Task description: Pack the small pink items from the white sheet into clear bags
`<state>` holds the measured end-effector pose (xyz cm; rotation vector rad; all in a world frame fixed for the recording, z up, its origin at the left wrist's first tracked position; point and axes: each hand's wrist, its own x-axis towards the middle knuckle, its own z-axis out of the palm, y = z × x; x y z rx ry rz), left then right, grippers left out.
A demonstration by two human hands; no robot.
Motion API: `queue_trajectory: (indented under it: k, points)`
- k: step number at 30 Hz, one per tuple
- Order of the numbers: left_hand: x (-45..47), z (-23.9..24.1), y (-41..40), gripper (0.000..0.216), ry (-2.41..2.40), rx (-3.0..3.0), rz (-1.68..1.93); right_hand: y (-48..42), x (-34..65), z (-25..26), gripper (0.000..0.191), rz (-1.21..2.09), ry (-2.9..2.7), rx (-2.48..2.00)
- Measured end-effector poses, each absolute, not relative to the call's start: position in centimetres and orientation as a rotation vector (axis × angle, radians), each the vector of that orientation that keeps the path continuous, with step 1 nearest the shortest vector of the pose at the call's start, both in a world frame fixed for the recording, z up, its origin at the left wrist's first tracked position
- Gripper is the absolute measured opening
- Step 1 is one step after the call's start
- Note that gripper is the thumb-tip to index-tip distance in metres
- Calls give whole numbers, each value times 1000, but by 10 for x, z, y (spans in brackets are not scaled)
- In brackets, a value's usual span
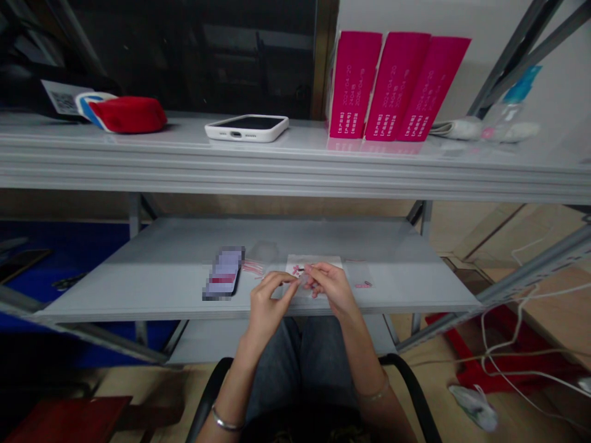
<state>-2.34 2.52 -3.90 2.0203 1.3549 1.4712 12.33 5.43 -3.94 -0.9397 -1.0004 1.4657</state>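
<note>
Over the near edge of the grey shelf board [170,264], my left hand [270,301] pinches with thumb and forefinger. My right hand [330,286] is closed too, its fingertips meeting those of the left. Something small and pale, perhaps see-through, is between them, too small to make out. Just beyond the fingers lies a white sheet [323,260] with small pink pieces [296,269] on it. To the right is a clear plastic bag [362,271] with a little pink piece at its lower edge. Pink-and-white strips [253,266] lie left of the sheet.
A phone [224,274] with a blurred screen lies left on the board. On the upper shelf [295,163] are a white-cased phone [247,128], a red pouch [129,114], three magenta boxes [355,86] and a spray bottle [510,111]. White cables [484,332] hang at the right.
</note>
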Motion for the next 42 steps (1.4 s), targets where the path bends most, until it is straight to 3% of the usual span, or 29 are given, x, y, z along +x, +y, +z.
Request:
queue_trajectory:
  k: [7,17,42]
  points:
    - [-16,-21,22,29,1019,1691,1093,44,120,-31,28,1620,-1128,-774]
    - [-19,-25,26,34,903,1523,991,39,116,-33,33,1668,-1088,-684]
    - [-2,-31,23,25,1180,1698,1236,28,123,-36,26,1324,-1179,-814]
